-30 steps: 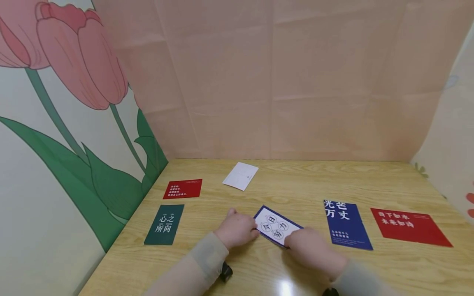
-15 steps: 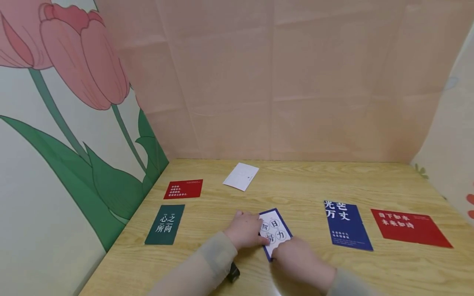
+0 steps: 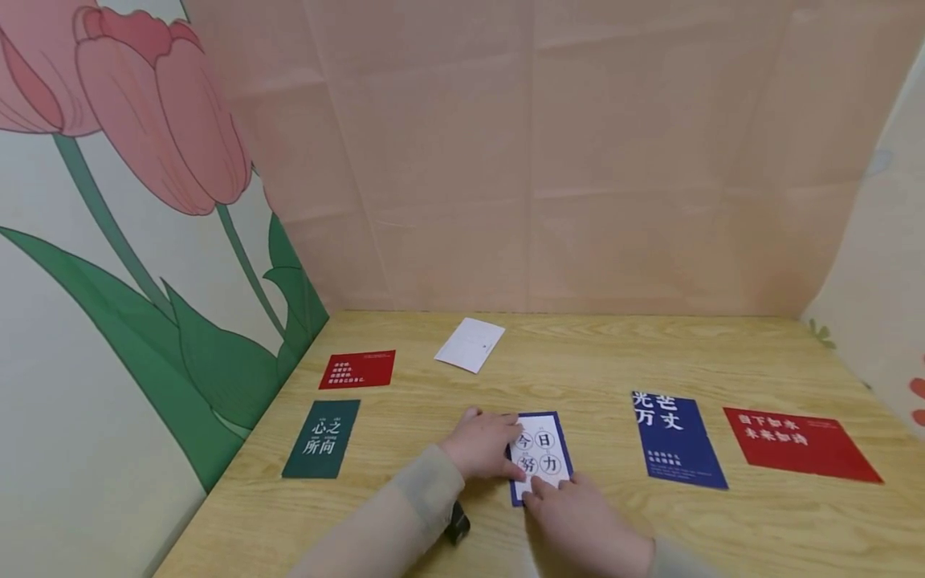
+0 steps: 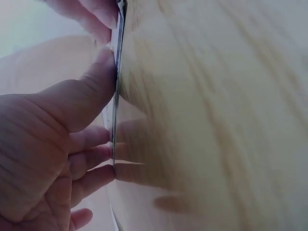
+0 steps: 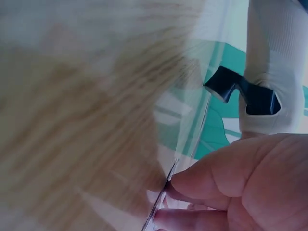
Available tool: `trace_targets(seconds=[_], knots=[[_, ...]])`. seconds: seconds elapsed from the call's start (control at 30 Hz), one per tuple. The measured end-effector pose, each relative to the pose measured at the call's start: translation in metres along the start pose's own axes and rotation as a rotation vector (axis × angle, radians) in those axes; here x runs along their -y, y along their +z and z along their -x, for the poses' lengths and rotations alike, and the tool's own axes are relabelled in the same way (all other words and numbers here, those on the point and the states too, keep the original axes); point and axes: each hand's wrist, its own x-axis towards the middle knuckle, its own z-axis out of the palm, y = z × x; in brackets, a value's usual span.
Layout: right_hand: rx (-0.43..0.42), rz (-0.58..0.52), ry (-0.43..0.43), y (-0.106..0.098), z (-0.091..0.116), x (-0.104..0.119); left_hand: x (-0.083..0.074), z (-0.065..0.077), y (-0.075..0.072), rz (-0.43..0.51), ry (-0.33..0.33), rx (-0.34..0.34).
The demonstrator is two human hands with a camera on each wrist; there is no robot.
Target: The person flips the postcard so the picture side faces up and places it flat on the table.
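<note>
A white card with a dark blue border point(image 3: 545, 425) lies upright on the table in front of me, bearing black characters in circles. My left hand point(image 3: 482, 445) rests fingertips on its left side, with the thumb reaching onto the card's face. At the lower right, my right hand point(image 3: 585, 522) touches the bottom part of the card with thumb and fingertips. In the left wrist view the left thumb point(image 4: 91, 84) and fingers meet the thin card from above. The right wrist view shows the right thumb point(image 5: 192, 180) at the card's edge.
On the wooden table point(image 3: 578, 361) lie a red card point(image 3: 357, 369) and a green card point(image 3: 321, 439) at left, a white card point(image 3: 470, 345) at the back, and a blue card point(image 3: 678, 437) and another red card point(image 3: 802, 444) at right. A curtain point(image 3: 578, 160) hangs behind.
The blue-bordered card has turned clockwise, from slanted to upright, and come slightly nearer. Both hands moved with it; the right hand shifted left, and its fingers now spread over the card's lower part.
</note>
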Motion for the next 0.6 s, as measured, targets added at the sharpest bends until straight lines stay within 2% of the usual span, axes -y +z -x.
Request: trace_targets(seconds=[0.2,0.33,0.6], knots=[[-0.003,0.006,0.006,-0.002,0.0,0.001,0.001,-0.003,-0.001,0.047,-0.005,0.029],[0.016,-0.015,0.024,0.0,-0.003,-0.003,0.008,-0.01,-0.002,0.103,-0.029,-0.004],[0.039,-0.115,0.075,0.003,-0.011,-0.021,0.041,-0.032,-0.003,0.166,-0.234,-0.078]])
